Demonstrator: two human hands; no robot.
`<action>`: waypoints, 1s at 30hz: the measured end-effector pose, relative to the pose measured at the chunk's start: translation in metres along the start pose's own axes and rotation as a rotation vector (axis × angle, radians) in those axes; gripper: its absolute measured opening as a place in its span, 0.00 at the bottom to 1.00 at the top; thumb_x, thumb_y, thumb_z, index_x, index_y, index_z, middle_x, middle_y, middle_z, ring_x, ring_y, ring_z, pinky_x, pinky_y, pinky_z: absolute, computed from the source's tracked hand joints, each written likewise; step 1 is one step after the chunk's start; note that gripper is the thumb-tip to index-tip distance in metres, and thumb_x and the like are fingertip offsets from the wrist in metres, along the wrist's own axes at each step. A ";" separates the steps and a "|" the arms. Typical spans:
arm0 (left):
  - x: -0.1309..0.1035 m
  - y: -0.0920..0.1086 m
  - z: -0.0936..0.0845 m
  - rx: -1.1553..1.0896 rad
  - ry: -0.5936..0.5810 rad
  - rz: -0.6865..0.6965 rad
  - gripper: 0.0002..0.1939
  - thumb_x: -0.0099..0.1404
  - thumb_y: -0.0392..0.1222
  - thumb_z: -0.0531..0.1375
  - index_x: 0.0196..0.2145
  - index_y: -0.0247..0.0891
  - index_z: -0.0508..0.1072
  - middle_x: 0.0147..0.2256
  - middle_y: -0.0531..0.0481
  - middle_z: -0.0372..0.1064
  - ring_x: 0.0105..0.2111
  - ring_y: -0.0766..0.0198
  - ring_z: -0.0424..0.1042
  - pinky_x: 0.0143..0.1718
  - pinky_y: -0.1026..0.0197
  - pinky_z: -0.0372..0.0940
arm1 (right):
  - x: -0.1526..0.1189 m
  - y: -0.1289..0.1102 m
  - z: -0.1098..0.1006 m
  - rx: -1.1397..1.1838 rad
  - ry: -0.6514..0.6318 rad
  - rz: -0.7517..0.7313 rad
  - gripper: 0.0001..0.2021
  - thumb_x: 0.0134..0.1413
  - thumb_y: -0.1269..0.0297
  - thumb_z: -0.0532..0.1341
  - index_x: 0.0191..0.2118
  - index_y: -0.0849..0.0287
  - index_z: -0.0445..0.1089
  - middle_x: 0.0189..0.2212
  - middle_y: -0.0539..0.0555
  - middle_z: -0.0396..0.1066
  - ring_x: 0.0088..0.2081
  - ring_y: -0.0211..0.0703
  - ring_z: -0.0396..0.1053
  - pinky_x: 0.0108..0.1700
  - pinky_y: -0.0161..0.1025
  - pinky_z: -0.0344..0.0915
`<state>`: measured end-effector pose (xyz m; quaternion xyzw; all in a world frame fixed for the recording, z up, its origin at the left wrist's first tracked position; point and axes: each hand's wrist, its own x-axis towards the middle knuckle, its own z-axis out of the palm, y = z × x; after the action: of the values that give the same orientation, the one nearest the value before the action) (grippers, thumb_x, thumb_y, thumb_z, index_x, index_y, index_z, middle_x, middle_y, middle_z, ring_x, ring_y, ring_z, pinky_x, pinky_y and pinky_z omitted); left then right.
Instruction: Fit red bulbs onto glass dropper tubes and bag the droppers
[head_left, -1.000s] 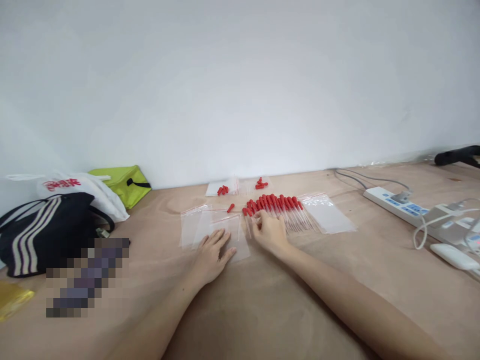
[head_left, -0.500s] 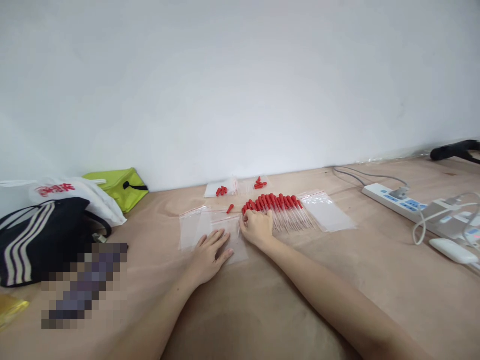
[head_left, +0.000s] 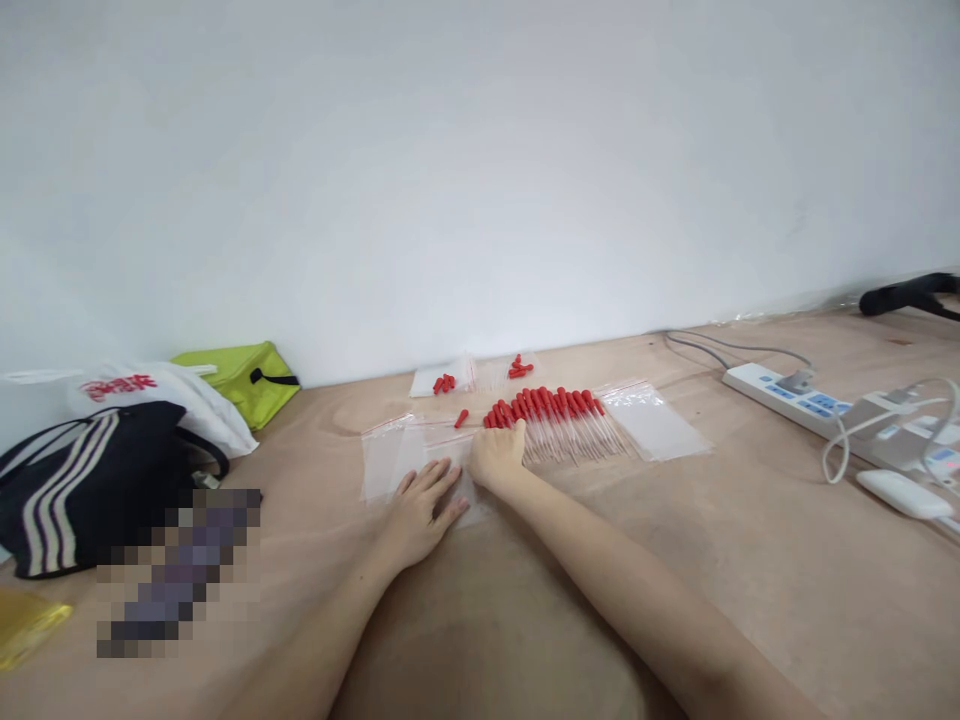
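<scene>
Side by side in a row lie droppers (head_left: 574, 430) with red rubber bulbs and thin clear tubes pointing toward me. My right hand (head_left: 496, 456) is closed at the row's left end, just in front of the bulbs; its curled fingers hide whatever they hold. With fingers spread, my left hand (head_left: 426, 508) lies flat on a clear zip bag (head_left: 394, 460). Beyond the bags is a single loose red bulb (head_left: 462, 417). Farther back, one small group of red bulbs (head_left: 444, 384) and another group of red bulbs (head_left: 520, 367) rest on clear plastic, with thin tubes between them.
Another clear zip bag (head_left: 656, 422) lies right of the row. A white power strip (head_left: 780, 392) with cables and a white adapter (head_left: 900, 494) occupy the right. On the left are a black striped bag (head_left: 112, 490), a white plastic bag (head_left: 202, 410) and a green pouch (head_left: 262, 400).
My right hand has shifted slightly left and toward me, away from the bulbs. My left hand stays flat on the bag. The view has turned a little.
</scene>
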<state>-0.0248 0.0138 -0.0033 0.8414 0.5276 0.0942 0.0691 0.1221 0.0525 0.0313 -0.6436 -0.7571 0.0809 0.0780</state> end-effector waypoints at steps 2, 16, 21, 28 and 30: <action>0.000 -0.002 0.000 -0.039 0.041 0.004 0.22 0.62 0.50 0.50 0.52 0.40 0.63 0.56 0.43 0.54 0.56 0.55 0.53 0.55 0.46 0.46 | -0.008 0.008 0.000 0.004 0.065 -0.003 0.13 0.51 0.68 0.50 0.36 0.66 0.70 0.34 0.66 0.72 0.38 0.52 0.68 0.43 0.49 0.46; 0.121 -0.012 -0.012 -0.167 0.244 -0.251 0.12 0.54 0.41 0.60 0.35 0.33 0.69 0.34 0.42 0.70 0.38 0.54 0.69 0.39 0.56 0.62 | -0.099 0.127 0.024 0.143 0.457 -0.517 0.09 0.59 0.66 0.48 0.32 0.60 0.62 0.26 0.51 0.69 0.27 0.37 0.65 0.35 0.37 0.48; 0.148 -0.010 -0.002 -0.215 0.256 -0.344 0.14 0.49 0.36 0.63 0.35 0.31 0.68 0.36 0.37 0.70 0.40 0.48 0.68 0.40 0.51 0.60 | -0.095 0.123 0.023 0.177 0.418 -0.503 0.09 0.58 0.66 0.50 0.39 0.60 0.65 0.26 0.52 0.69 0.28 0.37 0.65 0.34 0.37 0.51; 0.111 0.013 -0.019 -0.390 0.403 -0.202 0.12 0.62 0.37 0.49 0.43 0.34 0.66 0.36 0.45 0.69 0.37 0.60 0.69 0.39 0.59 0.63 | -0.094 0.124 0.024 0.161 0.384 -0.508 0.12 0.58 0.66 0.50 0.45 0.60 0.64 0.31 0.54 0.69 0.32 0.39 0.65 0.35 0.37 0.54; 0.081 0.022 -0.018 -0.454 0.396 -0.140 0.10 0.62 0.38 0.49 0.39 0.35 0.67 0.36 0.47 0.70 0.34 0.64 0.70 0.37 0.62 0.64 | -0.094 0.124 0.024 0.135 0.393 -0.514 0.12 0.58 0.66 0.48 0.44 0.59 0.65 0.31 0.54 0.69 0.32 0.39 0.65 0.34 0.37 0.53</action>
<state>0.0245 0.0777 0.0260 0.7311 0.5531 0.3670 0.1575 0.2507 -0.0215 -0.0211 -0.4283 -0.8580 -0.0173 0.2830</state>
